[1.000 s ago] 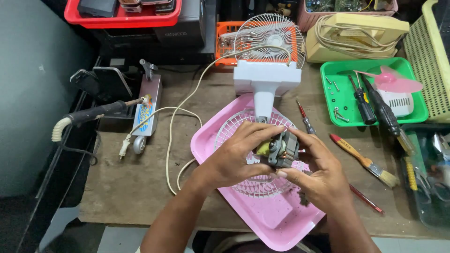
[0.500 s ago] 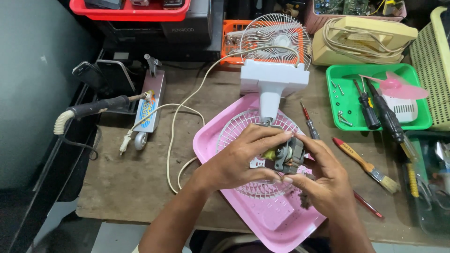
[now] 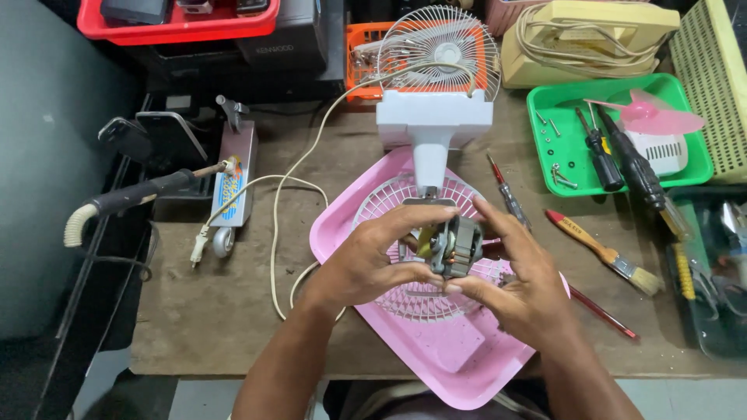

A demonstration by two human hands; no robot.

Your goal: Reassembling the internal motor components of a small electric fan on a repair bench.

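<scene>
From the head view we look down on a worn brown wooden bench crowded along its far edge. At the far left corner sits a red tray with a black box beside it; next along stands an orange basket, then a cream-coloured appliance wrapped in its own cord, and at the far right corner a pale yellow slotted crate. A green tray near the right edge holds two dark-handled screwdrivers, loose screws and a pink fan blade. Just in front of it, on the bare wood, lie a paintbrush with a red and wooden handle and a thin red-handled screwdriver. By the left edge we see a blue-and-white labelled tool and a soldering iron with a pale curved end, beyond which the floor falls away dark.

A pink tray lies at the near edge, carrying a white wire fan guard. A white fan stand rises behind it, a second wire guard at its back and a cream cable looping off leftward.

The small fan motor, with a metal core and copper windings, hangs above the guard, between both hands. Our left hand grasps it from the left, fingers curled over its top; our right hand grasps it from the right and below, thumb under it.
</scene>
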